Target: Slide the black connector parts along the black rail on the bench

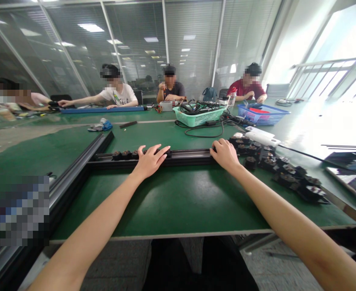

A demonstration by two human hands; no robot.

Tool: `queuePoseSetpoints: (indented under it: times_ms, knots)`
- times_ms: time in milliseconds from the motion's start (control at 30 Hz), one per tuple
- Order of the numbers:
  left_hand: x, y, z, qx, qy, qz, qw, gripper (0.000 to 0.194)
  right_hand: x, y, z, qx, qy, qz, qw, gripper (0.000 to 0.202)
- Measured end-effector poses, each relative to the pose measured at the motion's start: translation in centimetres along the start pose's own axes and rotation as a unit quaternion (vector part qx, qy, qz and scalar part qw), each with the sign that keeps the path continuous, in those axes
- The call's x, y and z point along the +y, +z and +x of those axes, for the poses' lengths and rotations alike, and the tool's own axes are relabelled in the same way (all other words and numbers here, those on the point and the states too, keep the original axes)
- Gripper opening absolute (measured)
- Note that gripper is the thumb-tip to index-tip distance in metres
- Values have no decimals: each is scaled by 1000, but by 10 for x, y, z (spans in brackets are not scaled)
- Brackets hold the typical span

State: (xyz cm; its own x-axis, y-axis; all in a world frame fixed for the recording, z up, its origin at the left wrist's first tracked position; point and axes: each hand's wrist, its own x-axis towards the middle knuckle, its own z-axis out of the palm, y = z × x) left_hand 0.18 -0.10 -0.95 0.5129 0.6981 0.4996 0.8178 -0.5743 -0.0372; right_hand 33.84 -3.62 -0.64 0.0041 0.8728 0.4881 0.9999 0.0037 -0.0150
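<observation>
A black rail lies crosswise on the green table, its left end meeting a longer black and silver rail. Small black parts sit in a row along the left half of the crosswise rail. My left hand rests over the right end of that row, fingers spread. My right hand lies at the right end of the rail, its fingers bent over the edge; what is under the fingertips is hidden. Many similar black parts are bunched to the right of my right hand.
Behind the rail stand a green basket of cables and a blue basket. A white device with a cable and a tablet lie at the right. Blue-grey gloves lie back left. Several people sit across the table.
</observation>
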Motion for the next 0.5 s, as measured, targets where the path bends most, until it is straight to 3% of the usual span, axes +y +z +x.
queuePoseSetpoints:
  times_ms: [500]
  knots:
    - [-1,2,0,-1,-1,4,1000,50,-1,-3,1,-22,8,4,1000,23]
